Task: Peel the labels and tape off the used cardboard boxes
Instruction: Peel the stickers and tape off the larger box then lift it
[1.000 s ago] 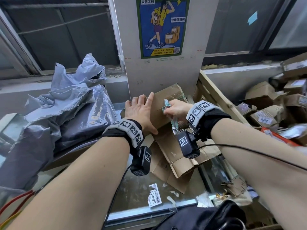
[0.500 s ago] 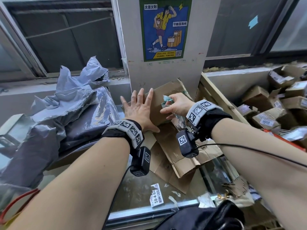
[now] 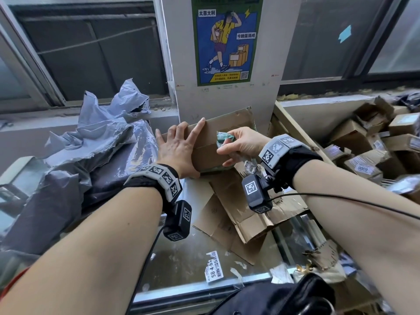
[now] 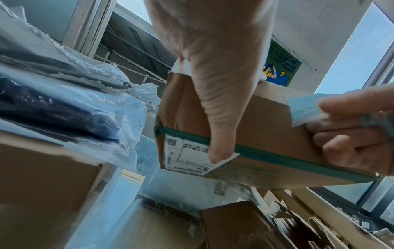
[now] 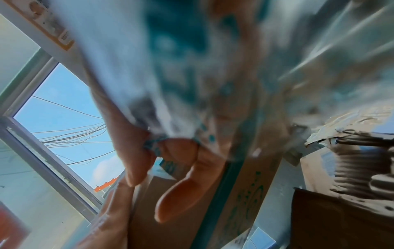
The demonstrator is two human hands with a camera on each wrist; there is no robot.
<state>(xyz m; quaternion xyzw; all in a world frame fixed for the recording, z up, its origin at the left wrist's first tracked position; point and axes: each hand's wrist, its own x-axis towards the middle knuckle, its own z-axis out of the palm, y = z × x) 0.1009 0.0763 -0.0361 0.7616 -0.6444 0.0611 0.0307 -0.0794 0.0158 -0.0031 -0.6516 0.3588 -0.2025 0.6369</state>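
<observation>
1. Cardboard box [image 3: 218, 137]: brown, creased, stands on the glass counter [image 3: 181, 264] right against the white pillar [image 3: 227, 96]. Teal tape runs along its lower edge [image 4: 277, 155]; white shipping label [image 4: 185, 156] w/ barcode wraps the lower left corner, one corner of it lifted.
2. Tape strip [image 3: 223, 138]: teal-printed, crumpled, partly peeled; one end looks still stuck to the box top in the left wrist view, rest bunched in the right hand.
3. Left hand [image 3: 179, 148]: flat on the box's left side, fingers straight & spread, pressing; thumb runs down the front face, tip on the label.
4. Right hand [image 3: 241, 144]: at the box's right end, fingers curled, pinching the tape wad betw. thumb & fingers. Right wrist view is blurred, but shows the tape gripped.
5. Under/in front of the box: flattened cardboard pieces [image 3: 238, 214]; a loose label [image 3: 214, 267] lies on the glass nearer the person.
6. Left of box: heap of grey plastic mailer bags [image 3: 91, 144], just beside the left hand. Right: bin of more boxes [image 3: 368, 144].
</observation>
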